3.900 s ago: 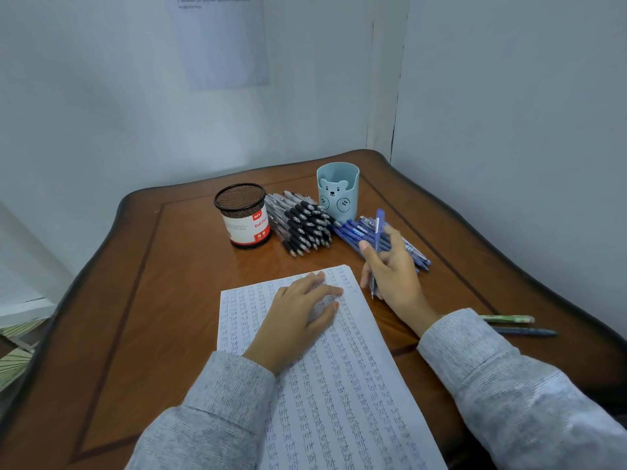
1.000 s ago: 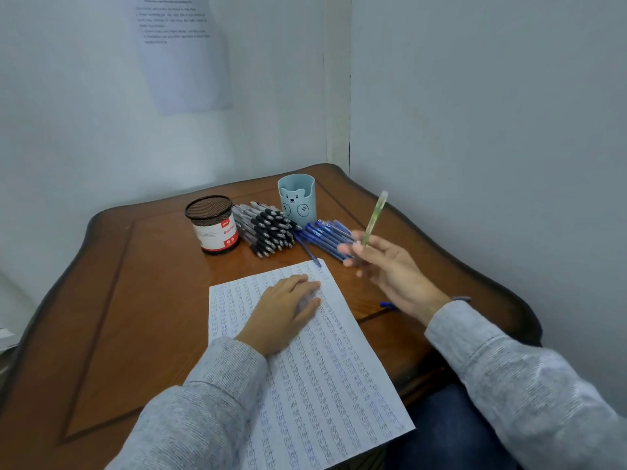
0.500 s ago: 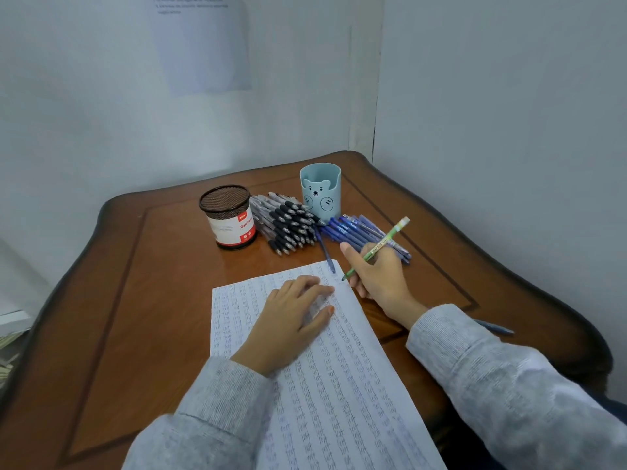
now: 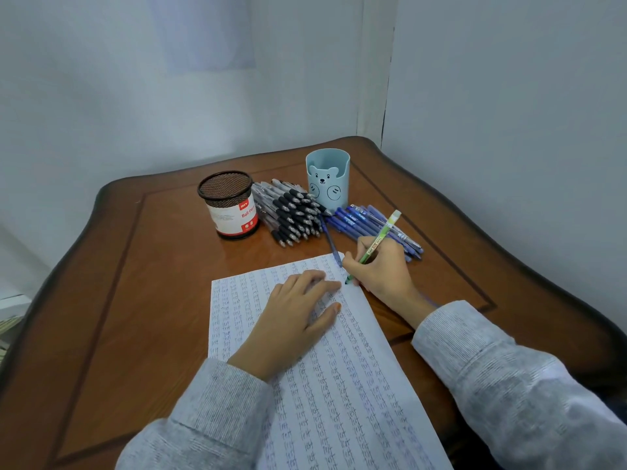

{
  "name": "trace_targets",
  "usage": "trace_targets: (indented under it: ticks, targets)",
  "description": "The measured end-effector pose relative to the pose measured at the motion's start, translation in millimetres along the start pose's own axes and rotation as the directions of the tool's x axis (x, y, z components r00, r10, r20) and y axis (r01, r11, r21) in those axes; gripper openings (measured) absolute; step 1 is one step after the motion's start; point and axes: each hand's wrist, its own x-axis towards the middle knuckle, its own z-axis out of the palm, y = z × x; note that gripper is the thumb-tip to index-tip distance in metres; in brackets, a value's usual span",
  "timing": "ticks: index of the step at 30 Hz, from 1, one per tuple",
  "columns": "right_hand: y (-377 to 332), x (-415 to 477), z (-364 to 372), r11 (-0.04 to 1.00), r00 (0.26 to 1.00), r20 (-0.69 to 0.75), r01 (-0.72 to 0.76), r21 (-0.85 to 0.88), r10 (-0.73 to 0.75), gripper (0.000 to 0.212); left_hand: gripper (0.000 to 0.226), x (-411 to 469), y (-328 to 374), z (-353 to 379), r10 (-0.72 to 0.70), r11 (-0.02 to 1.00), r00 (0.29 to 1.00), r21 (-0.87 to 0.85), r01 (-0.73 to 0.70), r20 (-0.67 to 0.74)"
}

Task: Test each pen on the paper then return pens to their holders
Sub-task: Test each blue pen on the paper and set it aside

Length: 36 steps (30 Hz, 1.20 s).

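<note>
Brown polished wood forms the table (image 4: 135,300), which is set into a corner of pale grey walls (image 4: 101,96). A blurred sheet (image 4: 203,35) hangs on the wall far behind the paper. The paper (image 4: 356,385), filled with rows of small handwritten marks, lies on the table in front of the person.

The left hand (image 4: 295,320) lies flat on the paper's upper half, fingers straight, pressing it down. The right hand (image 4: 383,273) sits at the paper's top right corner, fingers curled round a green pen (image 4: 380,239). The pen's tip touches the paper near that corner, and its pale end tilts up and away. A loose blue pen (image 4: 329,239) lies slanted with its tip on the paper's top edge.

Behind the paper stand a mesh holder (image 4: 232,208) and a bear cup (image 4: 327,184), with black pens (image 4: 291,215) heaped between them. Blue pens (image 4: 359,220) lie beyond the paper's top right corner.
</note>
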Motion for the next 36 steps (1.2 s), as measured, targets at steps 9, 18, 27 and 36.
trace_targets:
  ticks: [9,18,27,36]
  targets:
    - [2,3,2,1.000,1.000,0.022,0.004,0.029,-0.005,0.043,0.036,0,1,0,0.000,1.000,1.000,0.010,0.000,-0.021]
    - [-2,2,0,0.997,0.997,-0.037,-0.071,0.036,0.073,0.033,0.037,1,1,0,-0.009,1.000,1.000,-0.017,0.009,-0.013]
    - [-19,-5,-5,0.986,0.994,-0.047,-0.093,0.136,0.100,0.023,0.022,-7,2,-17,-0.151,0.952,0.979,-0.286,0.107,-0.136]
    - [-91,-49,2,0.972,0.955,0.233,-0.213,0.098,0.185,0.021,0.017,-74,13,-60,-0.404,0.859,0.843,-0.465,0.214,-0.357]
